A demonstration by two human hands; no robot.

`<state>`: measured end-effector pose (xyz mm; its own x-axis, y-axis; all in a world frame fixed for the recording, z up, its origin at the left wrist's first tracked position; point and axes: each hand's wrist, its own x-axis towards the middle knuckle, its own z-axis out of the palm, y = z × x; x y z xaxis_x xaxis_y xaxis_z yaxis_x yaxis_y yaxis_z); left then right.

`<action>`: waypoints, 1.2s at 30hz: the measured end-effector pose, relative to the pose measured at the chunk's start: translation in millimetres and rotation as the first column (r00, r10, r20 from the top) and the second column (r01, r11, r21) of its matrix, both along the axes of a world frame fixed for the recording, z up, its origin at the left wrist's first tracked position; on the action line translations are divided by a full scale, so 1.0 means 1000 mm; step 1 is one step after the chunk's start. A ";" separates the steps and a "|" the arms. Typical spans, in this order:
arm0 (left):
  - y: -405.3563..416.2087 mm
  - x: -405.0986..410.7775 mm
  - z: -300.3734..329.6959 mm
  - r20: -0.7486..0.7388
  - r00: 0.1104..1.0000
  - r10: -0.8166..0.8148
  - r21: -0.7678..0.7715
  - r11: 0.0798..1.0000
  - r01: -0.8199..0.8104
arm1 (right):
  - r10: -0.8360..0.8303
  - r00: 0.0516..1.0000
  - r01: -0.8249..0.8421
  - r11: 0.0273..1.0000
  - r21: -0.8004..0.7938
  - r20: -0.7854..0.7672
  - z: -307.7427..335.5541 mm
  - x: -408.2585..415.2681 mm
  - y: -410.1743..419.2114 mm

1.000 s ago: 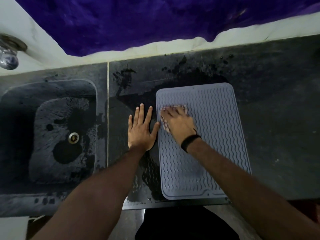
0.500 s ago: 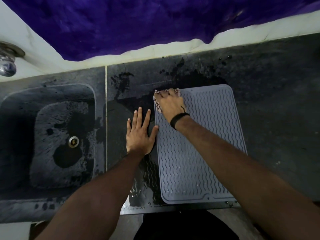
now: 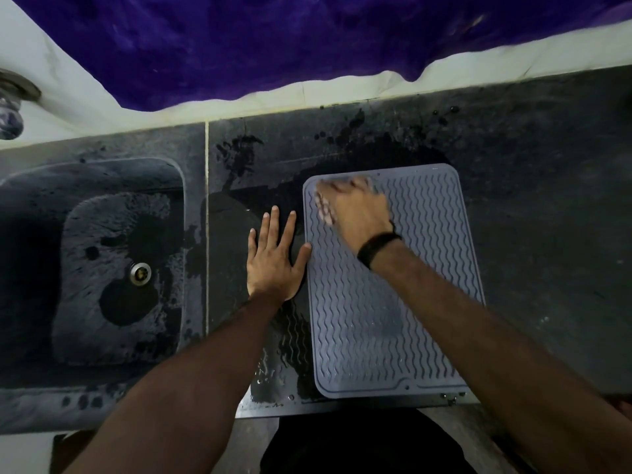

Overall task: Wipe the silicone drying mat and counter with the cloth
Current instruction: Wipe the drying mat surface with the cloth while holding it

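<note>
A grey silicone drying mat [image 3: 403, 323] with wavy ridges lies on the dark stone counter [image 3: 547, 200]. My right hand [image 3: 355, 213] presses a pale cloth [image 3: 323, 208] flat onto the mat's far left corner; the cloth is blurred and mostly hidden under the palm and fingers. A black band circles that wrist. My left hand [image 3: 273, 258] lies flat on the wet counter just left of the mat, fingers spread, thumb touching the mat's left edge.
A dark stone sink [image 3: 102, 268] with a metal drain [image 3: 139, 272] sits to the left. A tap [image 3: 12, 107] is at the far left on the pale wall. Wet patches darken the counter behind and left of the mat. A purple fabric [image 3: 273, 39] hangs above.
My right hand slid the cloth from the mat's upper-left area to its far left corner and now sits slightly further right along the far edge. My left hand stayed flat on the counter.
</note>
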<state>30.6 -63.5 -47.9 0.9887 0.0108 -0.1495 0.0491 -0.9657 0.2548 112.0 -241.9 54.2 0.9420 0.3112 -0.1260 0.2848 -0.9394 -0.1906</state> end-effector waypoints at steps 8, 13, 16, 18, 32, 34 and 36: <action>0.000 0.002 0.003 -0.010 1.000 0.001 0.009 1.000 0.000 | -0.005 0.995 -0.010 0.990 -0.144 -0.103 -0.026 0.014 0.011; 0.000 -0.001 0.000 -0.014 1.000 -0.002 0.033 0.999 0.003 | 0.011 0.991 -0.028 0.992 -0.122 -0.135 -0.026 -0.078 -0.009; -0.001 0.001 0.001 -0.009 1.000 -0.004 0.016 1.000 0.004 | 0.023 0.982 -0.040 0.995 -0.087 -0.186 -0.018 -0.110 -0.017; -0.001 0.002 0.002 -0.002 1.000 -0.008 0.010 1.000 0.008 | -0.029 0.984 0.022 0.999 -0.042 -0.176 -0.011 -0.103 -0.019; -0.002 -0.001 0.002 0.011 1.000 -0.014 0.042 0.999 0.013 | -0.134 0.989 0.122 0.979 -0.164 -0.061 -0.037 -0.097 0.004; -0.002 0.000 0.002 0.007 1.000 -0.020 0.032 0.999 0.020 | -0.132 0.989 0.121 0.979 -0.164 -0.060 -0.033 -0.141 0.000; -0.001 0.000 0.001 -0.002 1.000 -0.024 0.030 0.999 0.024 | -0.125 0.984 0.101 0.978 -0.180 -0.125 -0.026 -0.176 0.000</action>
